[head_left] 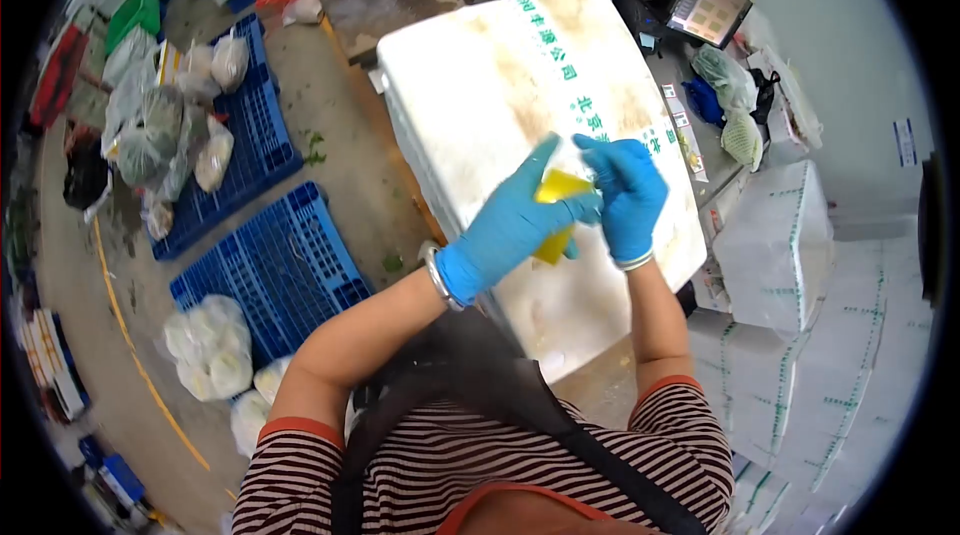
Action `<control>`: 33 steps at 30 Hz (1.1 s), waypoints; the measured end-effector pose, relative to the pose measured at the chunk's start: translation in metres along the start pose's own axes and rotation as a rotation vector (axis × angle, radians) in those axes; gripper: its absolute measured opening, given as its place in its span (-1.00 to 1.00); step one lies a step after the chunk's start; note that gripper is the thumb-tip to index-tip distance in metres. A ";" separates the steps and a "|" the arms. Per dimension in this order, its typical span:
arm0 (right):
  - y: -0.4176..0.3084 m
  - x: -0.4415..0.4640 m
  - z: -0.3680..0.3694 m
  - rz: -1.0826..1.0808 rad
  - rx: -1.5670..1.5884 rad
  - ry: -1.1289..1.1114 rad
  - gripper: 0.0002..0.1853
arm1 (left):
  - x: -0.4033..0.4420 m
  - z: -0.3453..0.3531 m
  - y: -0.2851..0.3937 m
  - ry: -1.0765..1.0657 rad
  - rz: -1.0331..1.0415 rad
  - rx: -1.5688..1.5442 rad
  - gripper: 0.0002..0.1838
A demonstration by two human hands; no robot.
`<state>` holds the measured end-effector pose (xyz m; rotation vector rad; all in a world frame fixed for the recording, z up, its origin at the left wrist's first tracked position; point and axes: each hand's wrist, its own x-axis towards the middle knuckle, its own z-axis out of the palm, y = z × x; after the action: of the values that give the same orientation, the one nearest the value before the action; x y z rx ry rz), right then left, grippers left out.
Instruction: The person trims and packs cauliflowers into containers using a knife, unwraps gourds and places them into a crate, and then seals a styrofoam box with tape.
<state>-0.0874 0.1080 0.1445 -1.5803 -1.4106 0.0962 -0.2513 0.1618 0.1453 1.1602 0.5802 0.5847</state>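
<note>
Both of my hands wear blue gloves above a large white foam box [470,85] with green printed characters and brownish stains. My left hand [515,225], with a metal bracelet at its wrist, grips a yellow object [552,249]; the fingers cover its middle, and its exact kind is unclear. Close beside its fingertips is my right hand [632,193], fingers curled together. Whether anything small is pinched in it cannot be made out. Some fingertips are blurred.
Blue plastic pallets [265,270] with bagged produce [160,135] stand on the floor at left. A monitor [708,5] and plastic bags [725,85] are at upper right. White foam boxes [770,245] are stacked at right. A brown board [390,5] lies behind the box.
</note>
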 end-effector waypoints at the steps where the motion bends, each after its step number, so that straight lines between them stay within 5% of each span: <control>1: 0.013 0.020 -0.004 0.040 0.012 0.069 -0.80 | 0.017 -0.003 0.009 -0.100 -0.092 -0.078 -0.11; 4: 0.057 0.075 -0.015 0.259 0.063 0.064 -0.89 | 0.077 -0.021 0.029 -0.256 -0.075 -0.061 -0.15; 8: 0.175 0.187 -0.035 0.145 -0.058 0.380 -0.83 | 0.131 -0.037 0.052 -0.460 -0.218 0.137 -0.55; 12: 0.322 0.285 -0.097 0.265 -0.761 0.555 -0.70 | 0.164 -0.043 0.067 -0.406 -0.257 0.126 -0.67; 14: 0.384 0.301 -0.099 0.075 -1.313 0.311 -0.69 | 0.197 -0.047 0.069 -0.326 -0.200 0.172 -0.68; 16: 0.368 0.307 -0.061 0.409 -1.030 0.515 -0.75 | 0.235 -0.048 0.066 -0.335 -0.190 0.176 -0.68; 18: 0.386 0.303 -0.037 0.496 -1.038 0.484 -0.80 | 0.266 -0.051 0.044 -0.277 -0.199 0.268 -0.69; 24: 0.488 0.234 0.039 0.283 -0.937 -0.199 -0.82 | 0.300 -0.070 0.027 -0.246 -0.314 0.368 -0.63; 27: 0.501 0.212 0.084 0.708 -0.740 -0.814 -0.68 | 0.303 -0.075 0.015 -0.322 -0.263 0.550 -0.39; 28: 0.506 0.205 0.092 0.850 -0.658 -0.936 -0.68 | 0.300 -0.078 0.000 -0.329 -0.096 0.620 -0.28; 30: 0.498 0.204 0.090 0.933 -0.512 -0.996 -0.67 | 0.298 -0.079 -0.011 -0.287 0.092 0.674 -0.24; 33: 0.470 0.222 0.072 0.981 -0.275 -0.965 -0.66 | 0.306 -0.084 -0.008 -0.327 0.079 0.666 -0.39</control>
<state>0.2762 0.3981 -0.0986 -2.4971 -1.1570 1.4499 -0.0893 0.4262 0.0778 1.8709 0.4557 0.2524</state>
